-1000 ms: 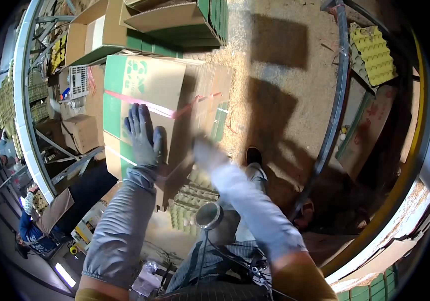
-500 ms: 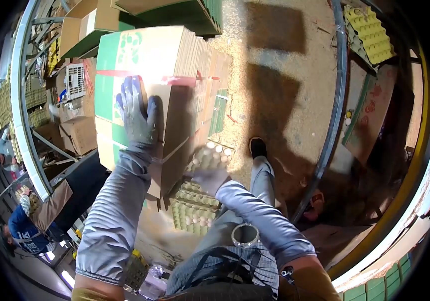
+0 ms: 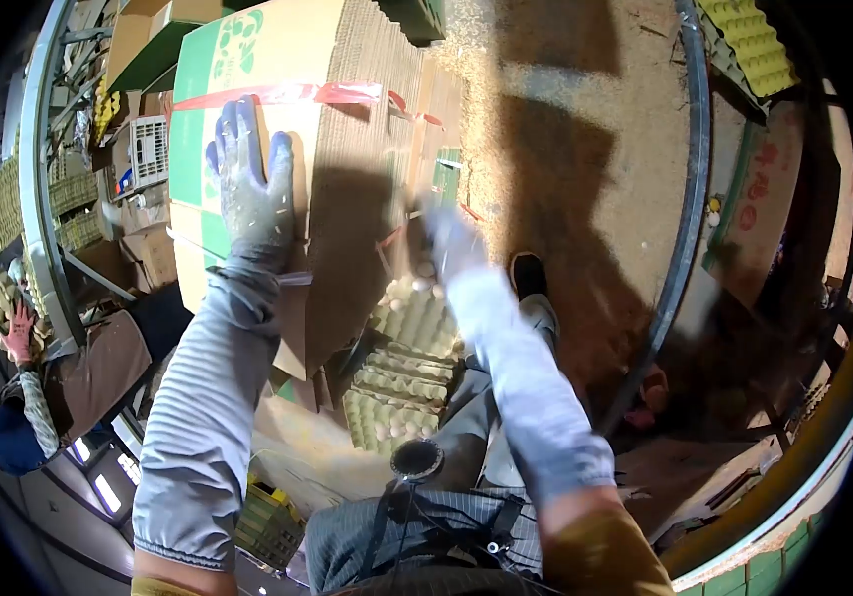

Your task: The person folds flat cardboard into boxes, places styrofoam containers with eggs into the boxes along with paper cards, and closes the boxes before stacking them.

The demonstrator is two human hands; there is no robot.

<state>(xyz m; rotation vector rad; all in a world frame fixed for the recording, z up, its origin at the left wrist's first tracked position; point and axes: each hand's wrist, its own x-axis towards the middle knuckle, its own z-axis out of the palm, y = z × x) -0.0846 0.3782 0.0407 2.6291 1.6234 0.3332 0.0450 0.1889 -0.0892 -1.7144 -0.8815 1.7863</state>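
Head camera, looking down: nearest, beside the wearer's legs, are molded egg trays [image 3: 401, 377], some holding pale eggs. Just beyond them is a thick bundle of flattened cardboard cartons [image 3: 292, 50], brown and green, bound with a shiny red strap [image 3: 347, 93]. The gloved left hand [image 3: 250, 189] lies on the broad printed side of the bundle, fingers extended, thumb apart, grasping nothing; its fingertips reach the strap. The gloved right hand [image 3: 454, 243] is motion-blurred near the bundle's layered edges; how far its fingers are open, and whether they hold or touch anything, cannot be told. To the right of the bundle is a littered, sunlit floor [image 3: 635, 169] with dark shadows. Farther off at left are a white plastic crate [image 3: 149, 149] and another person [image 3: 108, 372], whose pink-gloved hand [image 3: 21, 333] is at more egg trays.
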